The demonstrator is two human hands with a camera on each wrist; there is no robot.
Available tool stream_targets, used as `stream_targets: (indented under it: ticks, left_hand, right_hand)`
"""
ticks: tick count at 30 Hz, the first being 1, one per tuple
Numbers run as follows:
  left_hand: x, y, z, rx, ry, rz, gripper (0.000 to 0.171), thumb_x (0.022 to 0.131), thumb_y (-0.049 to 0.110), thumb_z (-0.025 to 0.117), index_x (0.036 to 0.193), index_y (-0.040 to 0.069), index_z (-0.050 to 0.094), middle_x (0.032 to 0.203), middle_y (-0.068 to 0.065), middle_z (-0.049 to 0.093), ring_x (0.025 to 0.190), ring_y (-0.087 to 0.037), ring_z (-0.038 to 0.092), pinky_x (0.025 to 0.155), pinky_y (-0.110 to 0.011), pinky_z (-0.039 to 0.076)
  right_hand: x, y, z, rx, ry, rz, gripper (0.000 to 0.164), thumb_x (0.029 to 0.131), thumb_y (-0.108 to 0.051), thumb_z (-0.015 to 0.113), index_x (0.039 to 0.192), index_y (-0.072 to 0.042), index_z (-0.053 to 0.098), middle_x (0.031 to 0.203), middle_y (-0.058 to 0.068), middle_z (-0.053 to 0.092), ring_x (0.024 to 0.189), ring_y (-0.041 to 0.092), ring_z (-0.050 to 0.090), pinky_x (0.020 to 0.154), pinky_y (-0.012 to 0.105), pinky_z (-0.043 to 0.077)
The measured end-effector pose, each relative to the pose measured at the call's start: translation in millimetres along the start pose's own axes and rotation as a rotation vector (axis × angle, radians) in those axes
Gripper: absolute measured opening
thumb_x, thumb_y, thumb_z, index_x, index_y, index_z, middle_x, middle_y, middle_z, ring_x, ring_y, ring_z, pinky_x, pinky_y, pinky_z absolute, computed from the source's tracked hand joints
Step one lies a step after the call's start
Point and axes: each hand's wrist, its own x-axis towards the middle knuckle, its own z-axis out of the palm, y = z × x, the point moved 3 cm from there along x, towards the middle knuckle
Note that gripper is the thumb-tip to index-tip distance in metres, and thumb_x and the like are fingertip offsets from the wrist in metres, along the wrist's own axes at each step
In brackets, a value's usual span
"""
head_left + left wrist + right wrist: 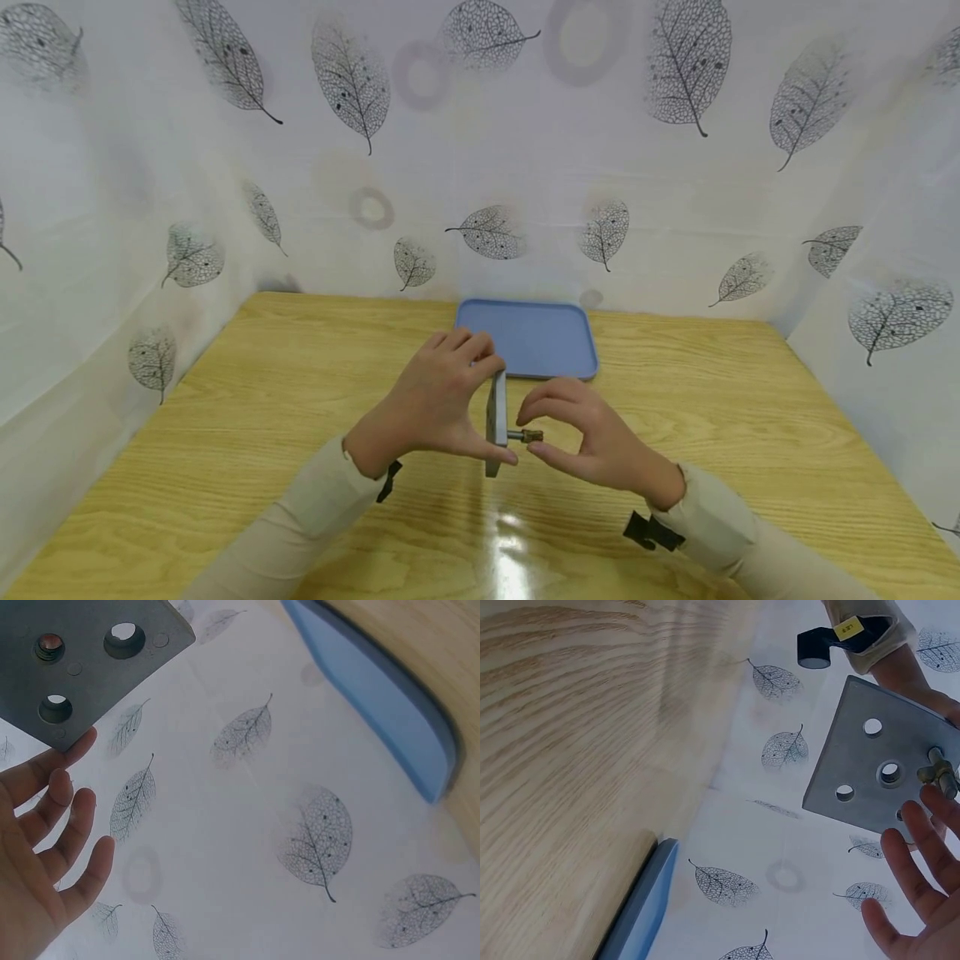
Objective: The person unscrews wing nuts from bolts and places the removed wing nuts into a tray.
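A grey metal plate [862,761] with several round holes is held on edge above the table by my left hand [438,400], thumb at its lower edge and fingers at the top. A bolt [514,435] sticks out of its right face, with a brass-coloured wing nut [533,436] on it. Around the wing nut, my right hand [592,433] has its thumb and fingers bent and spread; its thumb tip lies close beneath, and whether it touches cannot be told. In the left wrist view, a reddish end shows inside one threaded hole [49,646] of the plate.
Behind the hands, a blue tray [532,337] lies on the wood-grain table [337,350] near its back edge. A white curtain [480,150] with leaf prints encloses the back and sides. Black straps [652,532] are on both sleeves.
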Motion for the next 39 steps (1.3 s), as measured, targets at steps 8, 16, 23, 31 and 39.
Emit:
stream_targets:
  ticks: [8,16,23,31,39]
  left_hand:
    - [-0.1,-0.7,-0.2,-0.008,0.005,-0.004,0.081,0.045,0.085,0.065,0.087,0.016,0.06,0.085,0.002,0.044,0.074,-0.014,0.037,0.068,-0.03,0.035]
    - [0.0,-0.4,0.0,0.0,0.005,-0.003,0.081,0.046,0.086,0.064,0.087,0.016,0.06,0.085,0.003,0.044,0.074,-0.014,0.037,0.068,-0.03,0.034]
    - [-0.2,-0.3,0.4,0.011,0.001,0.001,0.081,0.047,0.087,0.061,0.087,0.016,0.06,0.085,0.003,0.044,0.074,-0.014,0.037,0.069,-0.029,0.034]
    - [0.0,0.2,2.1,0.016,-0.007,0.003,0.082,0.047,0.088,0.061,0.086,0.016,0.059,0.084,0.003,0.043,0.074,-0.014,0.035,0.068,-0.029,0.032]
    - [0.5,0.6,1.3,0.006,-0.007,0.004,0.082,0.047,0.087,0.061,0.087,0.016,0.06,0.084,0.003,0.043,0.074,-0.014,0.036,0.068,-0.029,0.032]
  right_hand:
    - [2,-4,4,-0.213,0.079,-0.187,0.021,0.093,-0.03,0.055,0.089,-0.012,0.066,0.088,-0.001,0.063,0.085,0.014,0.057,0.084,0.039,0.043]
    - [2,-11,6,-0.489,0.191,-0.394,0.018,0.093,-0.023,0.056,0.084,-0.01,0.065,0.081,0.001,0.065,0.078,0.017,0.061,0.08,0.048,0.047]
    - [2,-10,5,-0.41,0.159,-0.336,0.024,0.092,-0.031,0.055,0.089,-0.009,0.066,0.086,0.002,0.065,0.081,0.017,0.061,0.082,0.049,0.045]
    - [0,0,0,-0.004,-0.027,-0.029,0.022,0.099,-0.025,0.046,0.107,-0.013,0.063,0.102,-0.001,0.064,0.097,0.013,0.058,0.09,0.033,0.042]
    - [-1,1,1,0.017,-0.102,0.026,0.014,0.094,-0.016,0.056,0.105,-0.015,0.064,0.101,-0.005,0.064,0.095,0.009,0.058,0.089,0.032,0.042]
